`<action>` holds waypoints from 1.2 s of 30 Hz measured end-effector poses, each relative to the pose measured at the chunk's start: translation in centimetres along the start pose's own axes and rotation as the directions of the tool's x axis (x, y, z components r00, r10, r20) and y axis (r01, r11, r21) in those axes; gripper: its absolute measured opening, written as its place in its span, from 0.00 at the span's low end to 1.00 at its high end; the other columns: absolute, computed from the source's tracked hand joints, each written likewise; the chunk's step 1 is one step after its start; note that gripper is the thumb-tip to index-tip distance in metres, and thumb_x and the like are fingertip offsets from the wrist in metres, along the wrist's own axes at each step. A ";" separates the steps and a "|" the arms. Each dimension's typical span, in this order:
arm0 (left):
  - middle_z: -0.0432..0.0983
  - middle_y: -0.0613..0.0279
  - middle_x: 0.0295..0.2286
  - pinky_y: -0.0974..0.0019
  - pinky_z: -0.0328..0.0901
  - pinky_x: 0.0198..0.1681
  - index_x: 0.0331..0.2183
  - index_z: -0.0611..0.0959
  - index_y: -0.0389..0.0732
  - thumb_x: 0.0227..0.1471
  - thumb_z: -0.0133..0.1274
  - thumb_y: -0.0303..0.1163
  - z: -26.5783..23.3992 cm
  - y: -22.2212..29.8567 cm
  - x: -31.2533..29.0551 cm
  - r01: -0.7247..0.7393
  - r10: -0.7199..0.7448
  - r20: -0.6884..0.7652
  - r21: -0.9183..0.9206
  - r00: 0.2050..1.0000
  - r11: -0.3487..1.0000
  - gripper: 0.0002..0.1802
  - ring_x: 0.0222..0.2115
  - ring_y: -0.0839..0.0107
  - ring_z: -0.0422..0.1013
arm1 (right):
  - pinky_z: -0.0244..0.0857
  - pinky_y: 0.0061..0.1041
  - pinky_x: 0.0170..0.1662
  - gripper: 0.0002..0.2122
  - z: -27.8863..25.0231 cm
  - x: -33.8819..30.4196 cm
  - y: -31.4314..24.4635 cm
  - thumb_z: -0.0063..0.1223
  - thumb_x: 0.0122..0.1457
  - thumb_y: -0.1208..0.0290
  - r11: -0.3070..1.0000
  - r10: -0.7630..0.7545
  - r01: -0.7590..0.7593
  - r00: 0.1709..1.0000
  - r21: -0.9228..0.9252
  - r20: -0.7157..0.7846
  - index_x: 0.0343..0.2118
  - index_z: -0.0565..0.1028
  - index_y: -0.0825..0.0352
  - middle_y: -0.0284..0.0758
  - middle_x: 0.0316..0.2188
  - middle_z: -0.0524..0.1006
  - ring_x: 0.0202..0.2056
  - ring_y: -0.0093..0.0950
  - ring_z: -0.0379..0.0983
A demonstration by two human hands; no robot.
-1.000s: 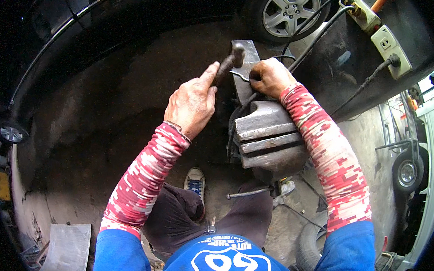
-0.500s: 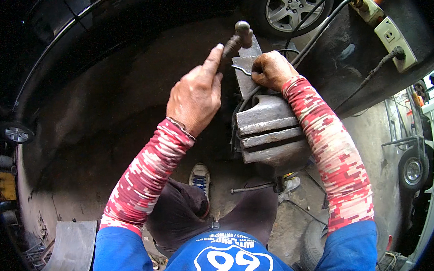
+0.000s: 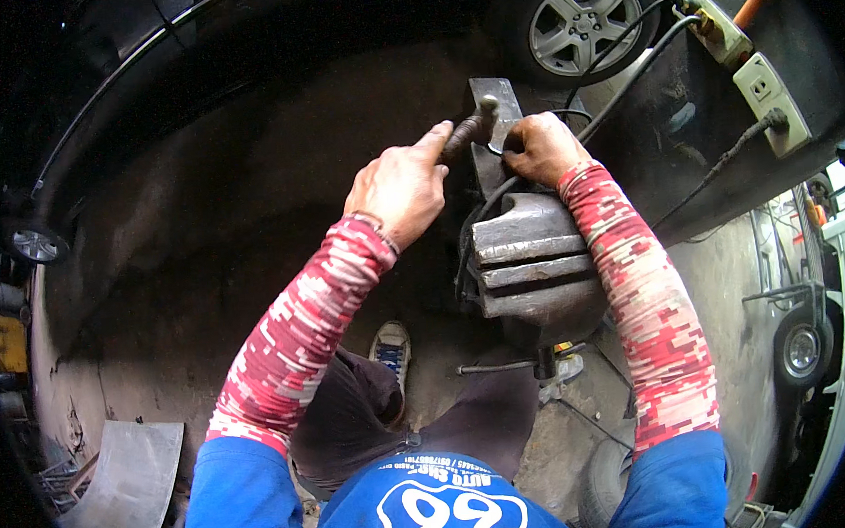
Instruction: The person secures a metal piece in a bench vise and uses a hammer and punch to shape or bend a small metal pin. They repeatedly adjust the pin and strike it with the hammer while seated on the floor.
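My left hand [image 3: 399, 193] is closed round a hammer [image 3: 463, 139], its forefinger stretched along the dark, ribbed handle. The hammer's rounded head is down at the flat metal bar [image 3: 491, 88] that juts out behind the bench vise [image 3: 530, 250]. Over that bar, my right hand [image 3: 545, 148] pinches a thin bent metal wire [image 3: 495, 150]. The wire's free end points toward the hammer, and the rest is hidden by my fingers. Whether the hammer touches the wire I cannot tell. The vise's heavy grey jaws lie nearer to me.
Power outlets [image 3: 770, 97] with plugged-in cables sit on a dark surface at the far right. A car wheel [image 3: 584, 27] stands beyond the vise. The vise handle [image 3: 495, 367] sticks out above my legs. A loose tire [image 3: 606, 490] and a bent metal sheet [image 3: 132, 490] lie on the floor.
The hammer has come down from above the bar to the wire's level. My left hand has lowered with it, while my right hand still pinches the wire. The whole view has shifted slightly.
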State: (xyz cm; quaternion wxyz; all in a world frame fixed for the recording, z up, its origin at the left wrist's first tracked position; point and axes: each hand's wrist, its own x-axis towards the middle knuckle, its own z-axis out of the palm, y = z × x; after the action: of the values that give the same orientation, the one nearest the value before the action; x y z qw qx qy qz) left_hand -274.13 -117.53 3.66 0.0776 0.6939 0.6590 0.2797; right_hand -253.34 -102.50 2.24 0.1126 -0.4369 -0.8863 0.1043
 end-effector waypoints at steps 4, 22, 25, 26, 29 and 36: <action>0.76 0.59 0.24 0.64 0.70 0.22 0.55 0.74 0.38 0.62 0.52 0.38 -0.4 -0.3 -4.0 0.495 -0.408 0.317 -0.727 0.856 0.475 0.23 0.18 0.69 0.73 | 0.75 0.40 0.46 0.10 -0.3 0.1 -0.3 0.60 0.50 0.66 1.000 -0.012 0.011 0.999 0.010 0.050 0.32 0.85 0.65 0.49 0.32 0.82 0.37 0.45 0.81; 0.66 0.64 0.26 0.69 0.63 0.23 0.44 0.71 0.41 0.64 0.42 0.46 6.8 -3.2 -11.0 0.376 -0.359 0.904 -0.424 0.233 -0.824 0.18 0.20 0.76 0.62 | 0.72 0.21 0.31 0.08 -6.8 -0.9 -4.7 0.56 0.64 0.70 0.175 0.268 -0.157 0.958 0.972 0.106 0.35 0.77 0.71 0.36 0.33 0.81 0.28 0.21 0.78; 0.65 0.65 0.25 0.70 0.61 0.23 0.40 0.72 0.41 0.63 0.43 0.50 7.8 -3.8 -11.9 0.356 -0.317 0.928 -0.368 0.193 -0.859 0.20 0.19 0.77 0.61 | 0.72 0.21 0.30 0.09 -10.2 -2.5 -6.2 0.53 0.65 0.70 -0.105 0.264 -0.120 0.954 0.987 0.144 0.36 0.76 0.73 0.39 0.34 0.80 0.28 0.23 0.78; 0.66 0.66 0.24 0.70 0.61 0.23 0.40 0.73 0.41 0.63 0.43 0.51 7.9 -4.1 -12.4 0.352 -0.301 0.935 -0.349 0.185 -0.868 0.21 0.19 0.77 0.61 | 0.71 0.22 0.29 0.11 -11.5 -3.0 -6.8 0.55 0.64 0.68 -0.135 0.271 -0.098 0.953 0.986 0.132 0.37 0.75 0.73 0.40 0.35 0.80 0.28 0.24 0.78; 0.65 0.69 0.22 0.69 0.61 0.23 0.40 0.75 0.42 0.61 0.46 0.56 6.9 -5.8 -14.8 0.303 -0.160 0.950 -0.241 0.268 -0.922 0.25 0.18 0.77 0.61 | 0.71 0.23 0.29 0.12 -16.1 -5.1 -8.5 0.57 0.62 0.65 -0.268 0.304 -0.043 0.944 0.962 0.127 0.37 0.74 0.71 0.41 0.34 0.78 0.27 0.25 0.76; 0.66 0.68 0.21 0.67 0.62 0.22 0.38 0.73 0.47 0.59 0.49 0.57 -5.0 -9.5 -24.1 0.486 -0.340 0.938 -0.327 0.064 -0.810 0.22 0.17 0.73 0.63 | 0.65 0.18 0.21 0.07 -26.6 -9.1 -13.5 0.56 0.64 0.71 -0.589 0.378 0.131 0.917 0.798 0.128 0.40 0.73 0.67 0.38 0.31 0.76 0.22 0.22 0.71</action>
State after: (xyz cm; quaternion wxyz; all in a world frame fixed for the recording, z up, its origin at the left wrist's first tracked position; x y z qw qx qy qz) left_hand -284.32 -140.79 -3.58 0.7108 -0.2753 0.4830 0.4308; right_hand -250.35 -115.51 30.47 0.5460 -0.2310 -0.2101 0.7774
